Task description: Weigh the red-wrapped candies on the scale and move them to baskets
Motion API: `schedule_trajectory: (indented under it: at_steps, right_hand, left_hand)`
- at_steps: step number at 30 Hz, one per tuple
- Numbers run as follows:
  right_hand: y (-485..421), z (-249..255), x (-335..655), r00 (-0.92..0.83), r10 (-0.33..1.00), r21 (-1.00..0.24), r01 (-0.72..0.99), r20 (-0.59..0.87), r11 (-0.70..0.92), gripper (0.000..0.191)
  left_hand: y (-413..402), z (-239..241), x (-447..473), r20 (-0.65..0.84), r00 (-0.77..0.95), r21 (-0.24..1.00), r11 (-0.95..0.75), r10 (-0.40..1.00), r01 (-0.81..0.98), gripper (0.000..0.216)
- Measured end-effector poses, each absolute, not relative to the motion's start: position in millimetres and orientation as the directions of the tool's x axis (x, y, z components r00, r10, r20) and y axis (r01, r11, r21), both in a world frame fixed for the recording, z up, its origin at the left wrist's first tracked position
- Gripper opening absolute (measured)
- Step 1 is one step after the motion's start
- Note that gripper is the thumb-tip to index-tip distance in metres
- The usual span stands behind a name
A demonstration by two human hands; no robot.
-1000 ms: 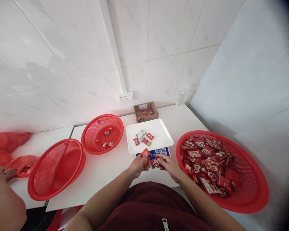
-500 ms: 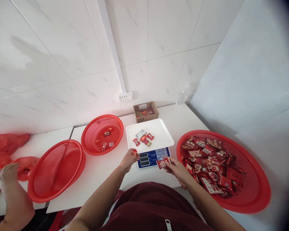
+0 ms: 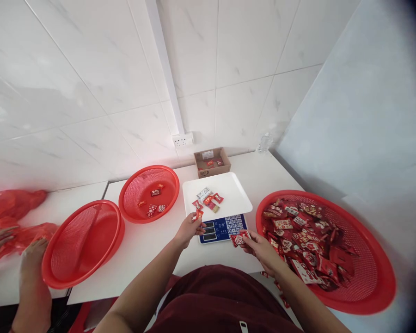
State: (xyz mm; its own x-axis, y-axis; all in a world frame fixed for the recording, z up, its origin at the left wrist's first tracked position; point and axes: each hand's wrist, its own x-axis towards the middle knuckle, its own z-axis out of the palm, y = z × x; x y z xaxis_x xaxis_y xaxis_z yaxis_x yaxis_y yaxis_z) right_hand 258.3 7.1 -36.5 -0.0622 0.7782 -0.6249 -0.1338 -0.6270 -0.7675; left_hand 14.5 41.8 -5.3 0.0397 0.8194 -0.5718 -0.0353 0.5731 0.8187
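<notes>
Far to the left of my left hand, another person's hand [image 3: 33,252] rests on red plastic bags [image 3: 10,217]. Nearer come a big red basket [image 3: 83,240] and a smaller red basket [image 3: 135,178] with a few sweets in it. My left hand [image 3: 187,229] pinches a small red candy [image 3: 198,214] in its fingertips at the near edge of the white scale tray [image 3: 234,194], where wrapped sweets [image 3: 208,201] lie. The blue keypad [image 3: 223,227] sits between my hands. My right hand [image 3: 260,247] grips red packets [image 3: 240,238], and just right of it a wide red basket [image 3: 367,296] is heaped with more.
</notes>
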Motion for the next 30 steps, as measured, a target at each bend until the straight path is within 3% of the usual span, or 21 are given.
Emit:
schedule_trajectory:
  at_steps: [15,19,23,30]
  right_hand:
    - [-4,-41,268,-0.026,0.791,-0.782,-0.135,-0.611,-0.608,0.032]
    - [-2,-40,264,-0.039,0.781,-0.770,-0.143,-0.623,-0.621,0.033]
    - [-1,-41,263,-0.047,0.784,-0.773,-0.141,-0.618,-0.618,0.034]
    - [-4,-41,269,-0.011,0.772,-0.760,-0.169,-0.636,-0.628,0.032]
  left_hand:
    - [28,-19,9,-0.596,0.074,0.801,0.584,0.800,0.130,0.042]
    - [40,-12,14,-0.559,0.065,0.822,0.542,0.826,0.175,0.053]
    - [52,-6,12,-0.529,-0.048,0.822,0.526,0.847,0.217,0.066]
    - [40,-17,-10,-0.495,-0.170,0.832,0.521,0.852,0.190,0.042]
